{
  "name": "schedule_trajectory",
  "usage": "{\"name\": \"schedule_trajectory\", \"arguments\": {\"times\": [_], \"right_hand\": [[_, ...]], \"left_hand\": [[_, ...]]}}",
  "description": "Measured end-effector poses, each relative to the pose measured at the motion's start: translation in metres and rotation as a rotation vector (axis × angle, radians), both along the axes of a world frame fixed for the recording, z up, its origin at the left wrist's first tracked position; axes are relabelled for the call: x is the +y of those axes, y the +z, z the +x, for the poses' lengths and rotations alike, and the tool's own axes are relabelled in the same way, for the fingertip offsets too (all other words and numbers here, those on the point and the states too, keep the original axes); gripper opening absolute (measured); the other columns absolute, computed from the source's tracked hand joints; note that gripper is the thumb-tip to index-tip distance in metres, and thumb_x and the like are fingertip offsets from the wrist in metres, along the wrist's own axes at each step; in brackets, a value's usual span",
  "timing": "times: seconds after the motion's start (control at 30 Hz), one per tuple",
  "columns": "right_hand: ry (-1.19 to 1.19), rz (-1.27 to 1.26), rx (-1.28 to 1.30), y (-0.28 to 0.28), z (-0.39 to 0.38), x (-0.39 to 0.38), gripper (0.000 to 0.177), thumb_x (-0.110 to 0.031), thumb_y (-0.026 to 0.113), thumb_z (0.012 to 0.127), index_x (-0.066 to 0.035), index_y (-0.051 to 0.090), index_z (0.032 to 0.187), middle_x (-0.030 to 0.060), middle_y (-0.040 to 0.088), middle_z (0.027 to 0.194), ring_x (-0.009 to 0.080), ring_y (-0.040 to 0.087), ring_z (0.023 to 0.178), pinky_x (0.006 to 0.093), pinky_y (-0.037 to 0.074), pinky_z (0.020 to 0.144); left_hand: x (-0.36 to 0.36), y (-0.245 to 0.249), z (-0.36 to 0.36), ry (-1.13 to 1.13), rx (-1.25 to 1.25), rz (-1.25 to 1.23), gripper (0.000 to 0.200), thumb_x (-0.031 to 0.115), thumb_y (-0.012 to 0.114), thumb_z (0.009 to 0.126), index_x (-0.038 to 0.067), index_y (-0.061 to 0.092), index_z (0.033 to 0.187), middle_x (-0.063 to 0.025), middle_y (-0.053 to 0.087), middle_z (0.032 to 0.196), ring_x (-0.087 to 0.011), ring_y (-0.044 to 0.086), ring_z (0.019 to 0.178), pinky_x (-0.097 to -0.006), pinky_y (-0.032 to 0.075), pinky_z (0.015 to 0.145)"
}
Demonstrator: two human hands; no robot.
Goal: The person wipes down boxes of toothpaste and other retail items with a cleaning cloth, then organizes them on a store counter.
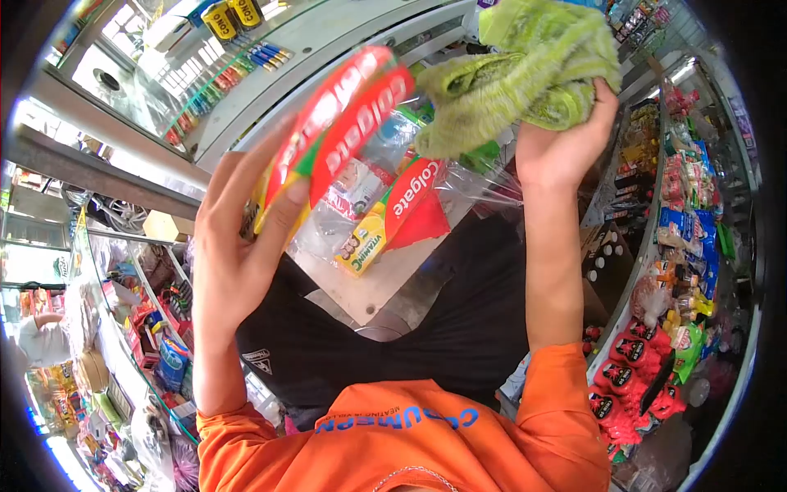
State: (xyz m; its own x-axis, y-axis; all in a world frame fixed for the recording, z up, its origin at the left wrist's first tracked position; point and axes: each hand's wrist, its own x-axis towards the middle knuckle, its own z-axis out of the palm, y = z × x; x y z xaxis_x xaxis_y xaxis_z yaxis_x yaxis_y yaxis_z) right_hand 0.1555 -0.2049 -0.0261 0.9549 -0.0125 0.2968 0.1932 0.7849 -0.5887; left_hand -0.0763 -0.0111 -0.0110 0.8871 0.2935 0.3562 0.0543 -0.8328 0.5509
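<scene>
At one o'clock the green cloth (525, 78) is looking rough and fuzzy; at eleven, glossy Colgate cartons (348, 135) are shining; at two, clear plastic film (482, 184) is glinting; at six, orange shirt fabric (393, 455) is looking matt.

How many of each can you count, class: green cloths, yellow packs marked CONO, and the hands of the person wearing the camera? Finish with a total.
Green cloth: 1
Yellow CONO packs: 2
Wearer's hands: 2 (left hand with Colgate packaging, right hand with the cloth)
Total: 5
</scene>
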Motion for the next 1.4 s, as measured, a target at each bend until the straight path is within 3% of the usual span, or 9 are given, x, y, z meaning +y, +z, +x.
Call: {"name": "schedule_trajectory", "arguments": {"times": [0.13,0.2,0.33,0.6,0.97,1.07,1.27,1.33,1.4], "right_hand": [[0.378,0.029,-0.006,-0.017,-0.059,0.015,0.045,-0.032,0.052,0.104,-0.004,0.054,0.139,0.0117,0.059,0.139,0.0285,0.055,0.133,0.0444,0.040,0.115],[-0.162,-0.933,-1.033,-0.051,-0.084,0.038,0.070,-0.031,0.050,0.104,0.004,0.026,0.159,0.0215,0.036,0.164,0.0370,0.034,0.152,0.0491,0.025,0.126],[0.223,-0.596,-0.805,-0.043,-0.118,0.072,0.083,-0.027,0.053,0.101,0.004,0.010,0.164,0.0236,0.005,0.173,0.0379,0.000,0.161,0.0489,0.005,0.128],[0.059,-0.406,-0.318,0.014,-0.057,0.052,0.037,-0.027,0.046,0.111,0.005,0.059,0.126,0.0145,0.061,0.123,0.0200,0.062,0.108,0.0339,0.048,0.097],[0.315,-0.687,-0.782,-0.065,-0.115,0.070,0.084,-0.014,0.057,0.095,0.001,0.014,0.166,0.0278,0.001,0.172,0.0443,0.006,0.160,0.0488,0.016,0.128],[0.069,-0.706,-0.749,-0.040,-0.081,0.070,0.078,-0.012,0.052,0.100,-0.001,0.013,0.166,0.0255,0.018,0.170,0.0384,0.023,0.157,0.0453,0.022,0.126],[0.277,-0.427,-0.299,0.006,-0.042,0.062,0.029,-0.022,0.048,0.107,0.002,0.062,0.117,0.0110,0.066,0.105,0.0222,0.065,0.097,0.0373,0.050,0.091],[-0.225,-0.902,-0.706,-0.032,-0.068,0.077,0.038,-0.021,0.052,0.106,0.004,0.054,0.135,0.0211,0.058,0.131,0.0320,0.057,0.122,0.0427,0.041,0.109],[0.304,-0.591,-0.479,-0.036,-0.101,0.089,0.065,-0.016,0.054,0.102,0.007,0.029,0.157,0.0287,0.040,0.156,0.0408,0.037,0.149,0.0431,0.025,0.124]], "left_hand": [[-0.023,-0.008,0.041,-0.102,-0.385,-0.479,0.056,0.025,0.047,0.112,0.000,0.036,0.160,-0.0167,0.048,0.155,-0.0190,0.045,0.141,-0.0323,0.034,0.116],[-0.018,-0.022,0.065,-0.241,-0.559,-0.706,0.057,0.028,0.044,0.112,-0.001,0.034,0.161,-0.0178,0.047,0.156,-0.0185,0.042,0.143,-0.0329,0.029,0.120],[-0.006,-0.011,0.082,-0.051,-0.616,-0.442,0.060,0.037,0.048,0.111,0.001,0.038,0.158,-0.0161,0.047,0.155,-0.0194,0.049,0.138,-0.0335,0.046,0.109],[-0.046,-0.039,0.066,-0.310,-0.187,-0.744,0.057,0.024,0.042,0.110,-0.004,0.035,0.159,-0.0198,0.041,0.161,-0.0290,0.033,0.152,-0.0393,0.016,0.126],[0.012,-0.078,0.053,0.174,-0.454,-0.050,0.061,0.036,0.044,0.112,-0.003,0.034,0.159,-0.0172,0.046,0.153,-0.0241,0.053,0.133,-0.0401,0.044,0.111],[-0.016,-0.100,0.064,-0.138,-0.486,-1.032,0.062,0.032,0.046,0.110,-0.004,0.033,0.159,-0.0182,0.042,0.159,-0.0261,0.043,0.145,-0.0404,0.033,0.120],[-0.029,-0.059,0.062,-0.341,-0.264,-0.868,0.061,0.032,0.040,0.112,-0.006,0.032,0.159,-0.0178,0.044,0.158,-0.0246,0.041,0.145,-0.0368,0.028,0.120],[-0.013,-0.065,0.060,-0.261,-0.223,-0.940,0.061,0.032,0.039,0.112,-0.006,0.033,0.159,-0.0169,0.046,0.155,-0.0232,0.045,0.141,-0.0368,0.030,0.119],[0.007,-0.083,0.056,0.079,-0.438,-0.927,0.057,0.037,0.042,0.112,0.000,0.036,0.155,-0.0138,0.055,0.138,-0.0213,0.053,0.128,-0.0353,0.043,0.109]]}}
